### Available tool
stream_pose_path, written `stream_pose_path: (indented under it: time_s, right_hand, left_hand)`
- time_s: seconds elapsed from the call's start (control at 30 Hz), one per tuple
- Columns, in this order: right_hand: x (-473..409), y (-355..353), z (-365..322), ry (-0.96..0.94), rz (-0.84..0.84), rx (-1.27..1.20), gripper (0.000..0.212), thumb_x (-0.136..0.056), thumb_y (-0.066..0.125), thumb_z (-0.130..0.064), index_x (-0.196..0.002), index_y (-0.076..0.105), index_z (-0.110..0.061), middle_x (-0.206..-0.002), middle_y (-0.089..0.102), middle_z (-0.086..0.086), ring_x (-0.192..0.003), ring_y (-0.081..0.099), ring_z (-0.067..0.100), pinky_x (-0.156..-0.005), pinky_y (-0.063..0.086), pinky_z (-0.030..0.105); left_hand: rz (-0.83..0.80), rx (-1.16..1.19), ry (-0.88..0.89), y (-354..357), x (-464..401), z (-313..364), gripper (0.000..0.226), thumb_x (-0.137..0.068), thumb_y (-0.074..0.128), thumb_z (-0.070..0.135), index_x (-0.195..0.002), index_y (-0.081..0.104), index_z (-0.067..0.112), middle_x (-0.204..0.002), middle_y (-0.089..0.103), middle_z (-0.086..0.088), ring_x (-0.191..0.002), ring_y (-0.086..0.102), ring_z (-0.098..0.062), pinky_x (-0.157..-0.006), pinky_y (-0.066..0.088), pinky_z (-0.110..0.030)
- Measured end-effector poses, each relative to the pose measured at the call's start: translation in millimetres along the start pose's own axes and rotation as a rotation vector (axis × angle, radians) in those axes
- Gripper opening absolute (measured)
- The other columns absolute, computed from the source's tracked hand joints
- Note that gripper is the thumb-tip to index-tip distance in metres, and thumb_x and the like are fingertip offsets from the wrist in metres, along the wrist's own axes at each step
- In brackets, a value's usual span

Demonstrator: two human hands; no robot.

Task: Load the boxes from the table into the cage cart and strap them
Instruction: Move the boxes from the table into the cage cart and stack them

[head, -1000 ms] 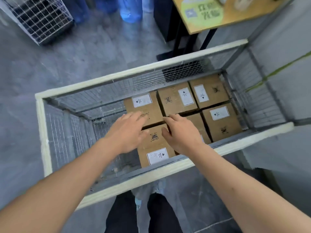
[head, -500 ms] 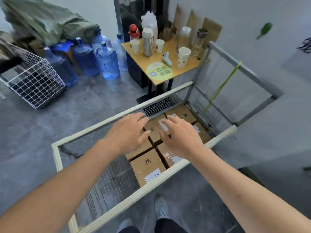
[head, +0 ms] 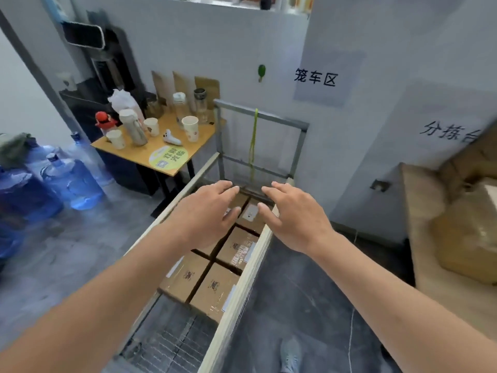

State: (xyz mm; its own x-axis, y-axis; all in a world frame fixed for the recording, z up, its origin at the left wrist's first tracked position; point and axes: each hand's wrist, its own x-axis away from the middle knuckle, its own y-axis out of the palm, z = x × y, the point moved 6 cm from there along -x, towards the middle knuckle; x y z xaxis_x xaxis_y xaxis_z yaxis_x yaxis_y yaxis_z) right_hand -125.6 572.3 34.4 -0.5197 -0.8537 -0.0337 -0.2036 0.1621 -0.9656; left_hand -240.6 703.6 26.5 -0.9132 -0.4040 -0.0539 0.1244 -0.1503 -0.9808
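Observation:
Several brown cardboard boxes [head: 215, 289] with white labels lie packed side by side on the floor of the wire cage cart [head: 236, 289], which has pale padded top rails. My left hand [head: 207, 214] and my right hand [head: 293, 216] hover above the boxes at the cart's far end, fingers spread and relaxed, holding nothing. A thin green strap [head: 253, 141] hangs from the grey end frame [head: 261, 114] of the cart, just beyond my fingertips. Another brown box [head: 468, 235] rests on the wooden table at the right.
A small yellow side table [head: 161, 154] with cups, bottles and a figurine stands left of the cart's far end. Blue water jugs [head: 72, 181] crowd the floor at left. The wooden sorting table [head: 419, 219] lies at right. Grey wall panels stand behind the cart.
My view has swung up and to the right, so the cart now runs lengthwise away from me. Both hands have risen off the boxes and moved toward the cart's far end, near the green strap.

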Motion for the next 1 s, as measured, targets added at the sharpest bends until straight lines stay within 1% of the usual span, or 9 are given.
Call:
stream_pose_path:
  time_s: [0.1, 0.23, 0.37, 0.47, 0.6, 0.73, 0.83, 1.0]
  right_hand:
    - [37.5, -25.7, 20.7, 0.084, 0.051, 0.010, 0.054, -0.107, 0.040, -0.051, -0.155, 0.046, -0.026, -0.162, 0.042, 0.001, -0.150, 0.036, 0.020, -0.121, 0.029, 0.037]
    - [85.9, -61.1, 51.8, 0.182, 0.127, 0.042, 0.051, -0.107, 0.042, -0.049, -0.151, 0.051, -0.024, -0.157, 0.048, 0.000, -0.145, 0.041, 0.019, -0.118, 0.030, 0.034]
    - [135.0, -89.1, 90.0, 0.294, 0.196, 0.058, 0.053, -0.106, 0.042, -0.050, -0.151, 0.051, -0.024, -0.159, 0.047, 0.001, -0.146, 0.041, 0.020, -0.118, 0.031, 0.036]
    - [175.5, -107.0, 118.1, 0.372, 0.241, 0.057, 0.053, -0.106, 0.045, -0.049, -0.151, 0.052, -0.023, -0.158, 0.047, 0.002, -0.146, 0.041, 0.019, -0.119, 0.030, 0.036]
    - [240.7, -124.2, 155.6, 0.465, 0.295, 0.041, 0.051, -0.106, 0.047, -0.049, -0.149, 0.053, -0.024, -0.156, 0.050, 0.000, -0.143, 0.045, 0.018, -0.119, 0.035, 0.037]
    - [308.4, -139.6, 188.4, 0.541, 0.345, 0.050, 0.050, -0.104, 0.048, -0.051, -0.147, 0.055, -0.026, -0.154, 0.052, 0.000, -0.140, 0.048, 0.018, -0.116, 0.039, 0.035]
    - [358.5, -154.7, 208.2, 0.587, 0.383, 0.042, 0.049, -0.104, 0.048, -0.050, -0.146, 0.056, -0.026, -0.152, 0.054, -0.001, -0.138, 0.049, 0.016, -0.115, 0.040, 0.034]
    - [442.6, -175.1, 232.5, 0.647, 0.429, 0.069, 0.048, -0.104, 0.048, -0.050, -0.144, 0.058, -0.025, -0.151, 0.055, 0.000, -0.138, 0.050, 0.018, -0.115, 0.042, 0.037]
  left_hand:
    - [0.007, -0.013, 0.110, -9.6, -6.4, 41.9, 0.059, -0.106, 0.044, 0.049, -0.160, 0.037, 0.024, -0.164, 0.036, 0.007, -0.144, 0.043, -0.019, -0.109, 0.048, -0.042]
    - [0.000, 0.006, 0.255, -18.0, -15.7, 106.4, 0.058, -0.106, 0.047, 0.046, -0.159, 0.039, 0.023, -0.163, 0.037, 0.006, -0.144, 0.043, -0.021, -0.110, 0.047, -0.045]
    - [0.009, 0.021, 0.381, -21.1, -19.5, 173.6, 0.057, -0.105, 0.048, 0.045, -0.158, 0.040, 0.025, -0.160, 0.038, 0.009, -0.142, 0.044, -0.020, -0.109, 0.047, -0.042]
    - [0.012, 0.042, 0.474, -23.1, -17.7, 226.8, 0.056, -0.104, 0.048, 0.045, -0.155, 0.043, 0.022, -0.156, 0.043, 0.007, -0.139, 0.047, -0.022, -0.108, 0.047, -0.042]
    - [0.011, 0.059, 0.572, -21.5, -2.5, 304.0, 0.057, -0.105, 0.045, 0.048, -0.157, 0.041, 0.024, -0.158, 0.041, 0.008, -0.141, 0.046, -0.020, -0.110, 0.045, -0.041]
    - [0.009, 0.081, 0.666, -17.4, 22.6, 380.5, 0.058, -0.106, 0.044, 0.049, -0.159, 0.037, 0.025, -0.159, 0.039, 0.010, -0.142, 0.044, -0.016, -0.110, 0.043, -0.035]
    - [0.012, 0.096, 0.721, -12.7, 41.8, 430.8, 0.058, -0.106, 0.043, 0.051, -0.159, 0.037, 0.027, -0.159, 0.039, 0.011, -0.141, 0.045, -0.016, -0.109, 0.045, -0.035]
    - [0.005, 0.101, 0.836, -5.7, 81.0, 512.8, 0.058, -0.106, 0.044, 0.051, -0.158, 0.039, 0.026, -0.157, 0.041, 0.009, -0.139, 0.047, -0.016, -0.110, 0.046, -0.035]
